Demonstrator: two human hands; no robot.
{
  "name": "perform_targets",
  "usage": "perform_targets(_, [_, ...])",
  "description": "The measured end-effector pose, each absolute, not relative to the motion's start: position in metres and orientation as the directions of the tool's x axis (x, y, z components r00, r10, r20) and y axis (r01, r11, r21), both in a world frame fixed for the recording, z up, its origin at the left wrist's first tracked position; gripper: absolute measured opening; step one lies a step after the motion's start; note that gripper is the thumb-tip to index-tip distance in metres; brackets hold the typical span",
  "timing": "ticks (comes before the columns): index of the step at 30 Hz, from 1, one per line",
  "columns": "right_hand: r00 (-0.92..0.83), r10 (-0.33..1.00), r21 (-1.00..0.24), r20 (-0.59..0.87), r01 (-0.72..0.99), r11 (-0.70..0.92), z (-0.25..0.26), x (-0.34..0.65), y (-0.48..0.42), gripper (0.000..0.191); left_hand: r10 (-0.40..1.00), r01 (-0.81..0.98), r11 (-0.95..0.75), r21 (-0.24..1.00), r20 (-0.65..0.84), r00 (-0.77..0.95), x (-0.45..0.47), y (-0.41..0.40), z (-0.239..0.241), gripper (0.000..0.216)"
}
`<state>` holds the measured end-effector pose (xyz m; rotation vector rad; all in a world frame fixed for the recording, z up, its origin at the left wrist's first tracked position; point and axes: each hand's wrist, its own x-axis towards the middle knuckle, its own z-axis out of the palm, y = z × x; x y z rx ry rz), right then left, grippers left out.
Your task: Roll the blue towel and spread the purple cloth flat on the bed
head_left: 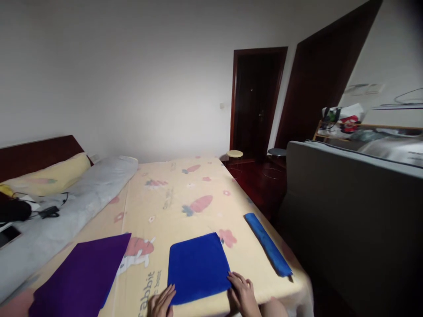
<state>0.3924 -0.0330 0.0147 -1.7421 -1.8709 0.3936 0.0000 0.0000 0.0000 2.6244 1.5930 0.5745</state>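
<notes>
A blue cloth (197,267), folded into a square, lies flat on the bed (178,193) near its front edge. My left hand (161,302) rests with fingers spread at the cloth's near left corner. My right hand (243,293) presses flat on the near right corner. Neither hand grips anything. To the right lies a rolled blue cloth (267,243), close to the bed's right edge. A purple cloth (81,278) is spread flat to the left.
A grey rolled duvet (79,198), a yellow pillow (49,176) and dark cables sit at the left. A grey sofa back (350,207) stands right of the bed. Two small stools (235,155) stand by an open dark doorway (256,101).
</notes>
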Motion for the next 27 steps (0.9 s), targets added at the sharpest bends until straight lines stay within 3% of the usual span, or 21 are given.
perform_targets(2, [0.008,0.984,-0.59,0.178,0.801,0.1,0.027,0.392,-0.032,0.032,0.852,0.831,-0.499,0.247,0.318,0.417,-0.004,0.001,0.012,0.051])
perform_targets(6, [0.052,0.991,-0.669,0.121,0.742,0.043,0.041,0.391,-0.027,0.027,0.94,0.845,-0.299,0.443,0.288,0.182,0.001,0.001,0.026,0.033])
perform_targets(9, [0.094,0.991,-0.685,0.097,0.729,-0.002,0.041,0.391,-0.02,0.03,0.969,0.76,-0.188,0.622,0.243,0.041,0.008,0.005,0.03,0.032])
perform_targets(11, [0.113,0.988,-0.673,0.107,0.739,-0.012,0.037,0.392,-0.014,0.032,0.981,0.74,-0.124,0.661,0.194,-0.008,0.011,0.009,0.035,0.035])
perform_targets(15, [0.188,0.971,-0.634,0.146,0.771,-0.054,0.027,0.389,-0.008,0.033,0.988,0.866,-0.022,0.5,0.145,-0.058,0.018,0.011,0.043,0.038])
perform_targets(18, [0.248,0.928,-0.563,0.278,0.825,-0.052,0.017,0.372,-0.009,0.033,0.966,0.951,0.032,0.308,0.236,-0.109,0.038,0.008,0.042,0.044])
perform_targets(21, [0.055,0.915,-0.469,0.4,0.87,0.153,0.009,0.337,-0.014,0.039,0.956,0.961,-0.144,0.236,0.283,0.074,0.076,0.003,0.031,0.053])
perform_targets(24, [-0.227,0.913,-0.437,0.339,0.822,0.366,0.005,0.299,-0.02,0.055,0.909,0.896,-0.386,0.219,0.256,0.329,0.114,-0.006,0.017,0.065])
perform_targets(27, [-0.317,0.911,-0.428,0.263,0.808,0.404,0.003,0.293,-0.026,0.061,0.904,0.886,-0.419,0.2,0.18,0.388,0.121,-0.014,0.004,0.068])
